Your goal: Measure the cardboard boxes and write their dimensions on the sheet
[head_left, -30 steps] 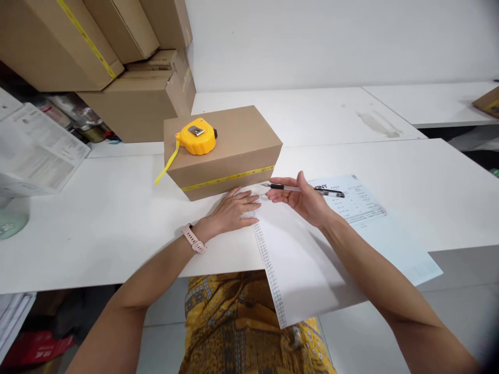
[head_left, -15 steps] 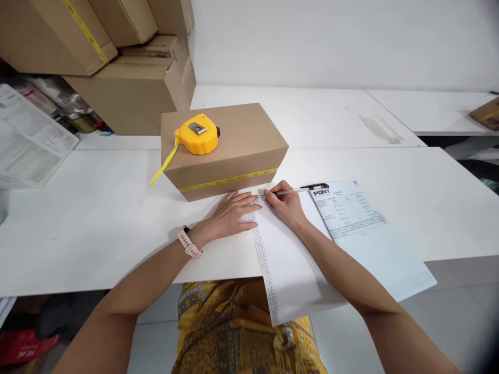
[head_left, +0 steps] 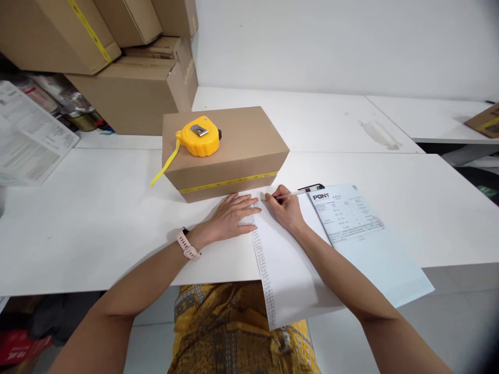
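Note:
My right hand (head_left: 286, 208) is closed around a pen (head_left: 302, 191) with a clear barrel and black cap end; the tip is at the top of a white spiral notebook page (head_left: 290, 270). My left hand (head_left: 233, 218) lies flat with fingers stretched out, its fingertips on the notebook's coil edge and the palm side on the table. Just beyond both hands stands a closed cardboard box (head_left: 237, 156) with yellow tape along its front. A yellow tape measure (head_left: 200, 137) rests on top of it, its yellow strap hanging over the left edge.
Under the notebook's right side lies a printed sheet (head_left: 346, 218) marked PONY. Stacked cartons (head_left: 128, 98) fill the back left, beside a leaning printed panel (head_left: 31, 135). A small box (head_left: 485, 122) sits at the far right. The white table (head_left: 97, 223) ends at my lap.
The camera view has shifted slightly. My right hand and the pen have moved a little, staying at the top of the page; my left hand stays flat in place.

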Action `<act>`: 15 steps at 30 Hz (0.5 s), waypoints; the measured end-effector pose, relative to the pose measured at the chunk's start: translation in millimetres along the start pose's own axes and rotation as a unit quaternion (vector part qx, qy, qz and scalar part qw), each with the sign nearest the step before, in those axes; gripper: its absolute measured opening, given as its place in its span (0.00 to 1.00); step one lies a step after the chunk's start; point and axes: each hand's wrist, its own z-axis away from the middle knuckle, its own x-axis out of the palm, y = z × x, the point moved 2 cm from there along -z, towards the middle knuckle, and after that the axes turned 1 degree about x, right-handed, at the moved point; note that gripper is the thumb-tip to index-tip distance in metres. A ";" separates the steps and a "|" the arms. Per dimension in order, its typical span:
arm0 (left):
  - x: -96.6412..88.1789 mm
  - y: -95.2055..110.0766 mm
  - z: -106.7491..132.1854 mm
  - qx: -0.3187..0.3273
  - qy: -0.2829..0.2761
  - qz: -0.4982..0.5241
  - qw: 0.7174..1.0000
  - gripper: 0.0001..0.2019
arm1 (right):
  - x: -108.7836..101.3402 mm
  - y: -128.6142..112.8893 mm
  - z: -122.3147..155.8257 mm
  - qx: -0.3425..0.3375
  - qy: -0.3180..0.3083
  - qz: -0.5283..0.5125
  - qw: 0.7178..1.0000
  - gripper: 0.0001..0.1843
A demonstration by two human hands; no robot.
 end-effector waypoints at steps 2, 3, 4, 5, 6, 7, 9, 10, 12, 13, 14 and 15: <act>0.8 -0.4 0.5 0.003 0.005 0.000 1.000 0.23 | 0.2 0.3 -0.1 -0.004 -0.004 0.002 1.000 0.17; 1.3 -0.6 0.6 0.004 0.008 0.001 1.000 0.23 | 0.2 0.4 0.0 -0.005 -0.006 0.003 1.000 0.17; 1.7 -0.9 0.8 0.004 0.010 0.002 1.000 0.23 | 0.2 0.6 0.0 -0.006 -0.008 0.003 1.000 0.17; 2.1 -1.1 0.8 0.005 0.013 0.003 1.000 0.23 | 0.2 0.7 0.0 -0.007 -0.009 0.004 1.000 0.17; 2.5 -1.2 0.9 0.007 0.016 0.004 1.000 0.23 | 0.2 0.8 0.0 -0.007 -0.011 0.004 1.000 0.17; 2.7 -1.4 0.9 0.007 0.017 0.004 1.000 0.22 | 0.2 0.9 0.0 -0.008 -0.011 0.004 1.000 0.17; 2.9 -1.6 0.8 0.005 0.014 0.003 1.000 0.23 | 0.3 1.0 0.1 -0.010 -0.012 0.006 1.000 0.17; 2.9 -1.6 0.7 0.003 0.010 0.002 1.000 0.23 | 0.4 0.9 0.1 -0.011 -0.012 0.006 1.000 0.18; 2.4 -1.6 0.7 0.001 0.006 0.000 1.000 0.24 | 0.6 0.7 0.1 -0.011 -0.014 0.006 1.000 0.18; 2.1 -1.5 0.8 0.001 0.004 -0.001 1.000 0.24 | 0.7 0.6 0.1 -0.011 -0.014 0.006 1.000 0.18; 1.8 -1.4 0.8 0.002 0.005 -0.001 1.000 0.24 | 0.8 0.5 0.2 -0.009 -0.014 0.004 1.000 0.18; 1.6 -1.4 0.8 0.003 0.005 -0.002 1.000 0.23 | 0.9 0.4 0.3 -0.007 -0.013 0.001 1.000 0.18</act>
